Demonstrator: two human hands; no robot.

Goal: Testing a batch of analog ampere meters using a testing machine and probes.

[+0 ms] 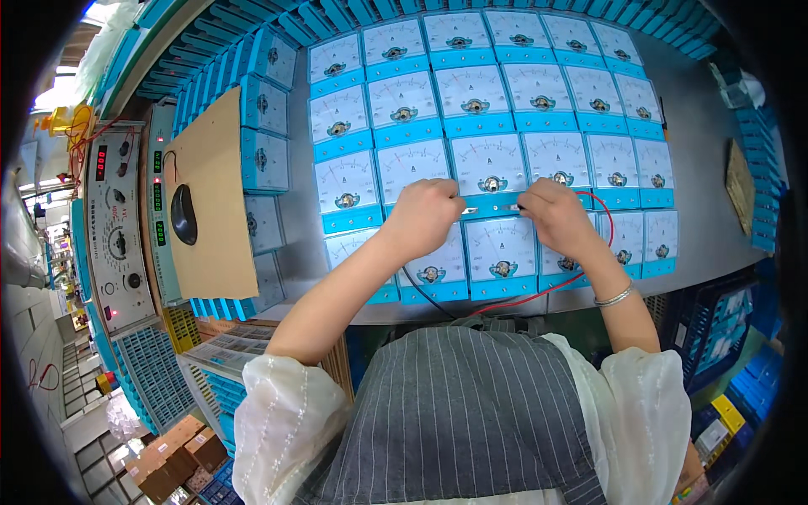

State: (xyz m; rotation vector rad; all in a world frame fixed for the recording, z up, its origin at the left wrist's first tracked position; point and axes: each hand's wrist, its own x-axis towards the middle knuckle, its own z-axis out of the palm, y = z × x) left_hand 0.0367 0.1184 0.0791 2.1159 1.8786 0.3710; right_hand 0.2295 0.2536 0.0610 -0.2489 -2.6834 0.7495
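Rows of analog panel ammeters (476,89), with white dials and blue lower strips, lie face up on the bench. My left hand (423,220) pinches a test lead whose metal tip (470,210) points right over the blue strip of a middle meter (491,155). A black wire (425,295) runs down from below that hand. My right hand (559,220) is closed on another test lead, its metal tip (510,207) pointing left at the same strip. A red wire (609,220) loops around the right wrist. Whether the tips touch the strip's terminals, I cannot tell.
On the left, a cardboard sheet (217,202) with a black oval piece (183,214) leans against stacked meters. Beyond it stand instruments with red and green displays (119,219). More blue meters line the far edge. A dark crate (715,328) sits at the right.
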